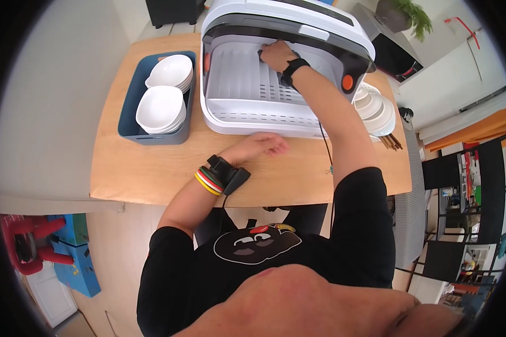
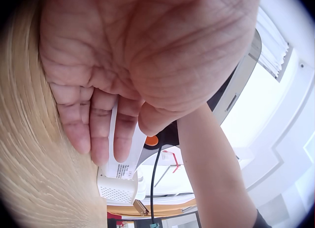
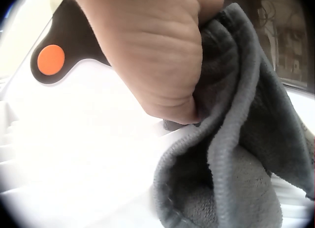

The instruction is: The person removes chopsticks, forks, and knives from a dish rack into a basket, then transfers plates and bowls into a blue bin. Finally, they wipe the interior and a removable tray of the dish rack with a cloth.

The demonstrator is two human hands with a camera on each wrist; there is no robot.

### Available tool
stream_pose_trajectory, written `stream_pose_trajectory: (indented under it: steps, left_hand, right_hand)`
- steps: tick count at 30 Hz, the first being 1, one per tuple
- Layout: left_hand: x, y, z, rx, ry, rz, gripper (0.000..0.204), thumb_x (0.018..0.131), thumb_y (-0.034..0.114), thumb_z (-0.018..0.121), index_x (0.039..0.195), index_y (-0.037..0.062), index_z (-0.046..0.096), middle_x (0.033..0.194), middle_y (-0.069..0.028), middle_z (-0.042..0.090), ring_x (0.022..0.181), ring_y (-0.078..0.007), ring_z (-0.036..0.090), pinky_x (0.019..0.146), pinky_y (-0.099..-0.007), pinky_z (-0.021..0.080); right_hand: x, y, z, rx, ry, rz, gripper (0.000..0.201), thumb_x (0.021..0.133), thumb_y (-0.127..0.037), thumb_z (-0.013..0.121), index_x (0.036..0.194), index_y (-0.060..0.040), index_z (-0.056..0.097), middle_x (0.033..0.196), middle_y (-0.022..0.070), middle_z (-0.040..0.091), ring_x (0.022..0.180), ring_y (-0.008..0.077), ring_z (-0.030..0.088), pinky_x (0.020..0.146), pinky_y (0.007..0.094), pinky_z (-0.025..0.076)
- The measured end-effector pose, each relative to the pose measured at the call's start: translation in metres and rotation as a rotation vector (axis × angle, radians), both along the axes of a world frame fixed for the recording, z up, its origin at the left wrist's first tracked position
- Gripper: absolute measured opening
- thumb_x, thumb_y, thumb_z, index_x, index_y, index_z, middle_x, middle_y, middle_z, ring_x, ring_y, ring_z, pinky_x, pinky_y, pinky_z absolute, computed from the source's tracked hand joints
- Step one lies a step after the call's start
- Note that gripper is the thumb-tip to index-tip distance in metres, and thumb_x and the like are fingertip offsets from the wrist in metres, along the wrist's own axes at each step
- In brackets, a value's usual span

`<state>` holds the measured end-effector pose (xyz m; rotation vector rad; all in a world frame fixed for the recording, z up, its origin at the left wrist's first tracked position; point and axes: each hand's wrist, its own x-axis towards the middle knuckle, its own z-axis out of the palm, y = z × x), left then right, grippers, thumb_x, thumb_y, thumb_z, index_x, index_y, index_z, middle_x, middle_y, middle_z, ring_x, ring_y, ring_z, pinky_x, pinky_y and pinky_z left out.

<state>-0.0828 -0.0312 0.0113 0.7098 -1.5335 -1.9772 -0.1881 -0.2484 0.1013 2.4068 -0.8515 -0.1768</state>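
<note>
A dark grey cloth (image 3: 226, 139) hangs in folds from my right hand (image 3: 152, 51), which grips it inside a white cabinet (image 1: 236, 106) with ribbed and slotted racks. In the head view the right hand (image 1: 278, 56) is near the back of the racks, and the cloth shows only in part beneath the hand and wrist. My left hand (image 1: 258, 146) rests on the wooden table just in front of the cabinet, holding nothing; its fingers hang loosely bent in the left wrist view (image 2: 142, 56).
Left of the cabinet, a blue-grey bin (image 1: 130, 115) holds two stacks of white bowls (image 1: 161, 106). To the right are white plates (image 1: 376, 115) and brown chopsticks (image 1: 393, 141). A black cable (image 1: 326, 143) hangs in front of the cabinet. Its dark lid is raised.
</note>
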Motion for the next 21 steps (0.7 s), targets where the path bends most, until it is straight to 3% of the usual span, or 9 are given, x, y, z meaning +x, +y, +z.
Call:
stream_pose_trajectory:
  steps: [5, 8, 10, 13, 21]
  left_hand:
    - [0.001, 0.001, 0.002, -0.012, -0.002, -0.001, 0.034, 0.099, 0.03, 0.041, 0.11, 0.0048, 0.06, 0.103, -0.0048, 0.062, 0.094, -0.0113, 0.055, 0.087, -0.0254, 0.043]
    - [0.001, 0.003, 0.008, 0.003, -0.011, 0.008, 0.032, 0.099, 0.028, 0.041, 0.109, 0.005, 0.06, 0.102, -0.0047, 0.062, 0.093, -0.0114, 0.055, 0.087, -0.0253, 0.043]
    - [0.001, 0.003, 0.01, 0.003, -0.013, 0.008, 0.031, 0.099, 0.026, 0.04, 0.109, 0.0046, 0.06, 0.102, -0.0048, 0.062, 0.095, -0.0115, 0.055, 0.087, -0.0256, 0.043]
    - [0.0, 0.001, 0.007, -0.003, -0.022, -0.002, 0.031, 0.099, 0.025, 0.04, 0.109, 0.0041, 0.06, 0.103, -0.005, 0.061, 0.097, -0.0117, 0.055, 0.088, -0.0259, 0.043]
    - [-0.002, 0.001, 0.007, -0.008, -0.029, 0.01, 0.037, 0.1, 0.03, 0.037, 0.109, 0.0013, 0.059, 0.103, -0.006, 0.06, 0.098, -0.0132, 0.055, 0.089, -0.027, 0.043]
  right_hand:
    - [0.008, 0.013, -0.004, 0.107, 0.114, -0.063, 0.014, 0.075, -0.005, 0.057, 0.083, -0.0001, 0.067, 0.102, 0.0126, 0.062, 0.086, 0.027, 0.064, 0.075, 0.039, 0.049]
    - [0.0, 0.013, -0.008, 0.178, -0.034, -0.066, 0.015, 0.076, -0.004, 0.055, 0.083, 0.0014, 0.067, 0.108, 0.0145, 0.062, 0.086, 0.0293, 0.065, 0.075, 0.0394, 0.051]
    - [-0.001, 0.012, -0.016, 0.2, -0.082, -0.065, 0.03, 0.081, -0.007, 0.049, 0.105, 0.0081, 0.058, 0.092, 0.0197, 0.065, 0.09, 0.0311, 0.064, 0.075, 0.0395, 0.05]
    - [-0.004, 0.022, -0.01, 0.234, -0.015, -0.045, 0.033, 0.081, -0.005, 0.049, 0.11, 0.0071, 0.056, 0.093, 0.0226, 0.065, 0.091, 0.0326, 0.064, 0.075, 0.0394, 0.05]
    - [-0.012, 0.044, 0.002, 0.319, -0.042, -0.027, 0.026, 0.077, -0.006, 0.055, 0.1, 0.0042, 0.063, 0.101, 0.0168, 0.063, 0.088, 0.0327, 0.064, 0.072, 0.0394, 0.051]
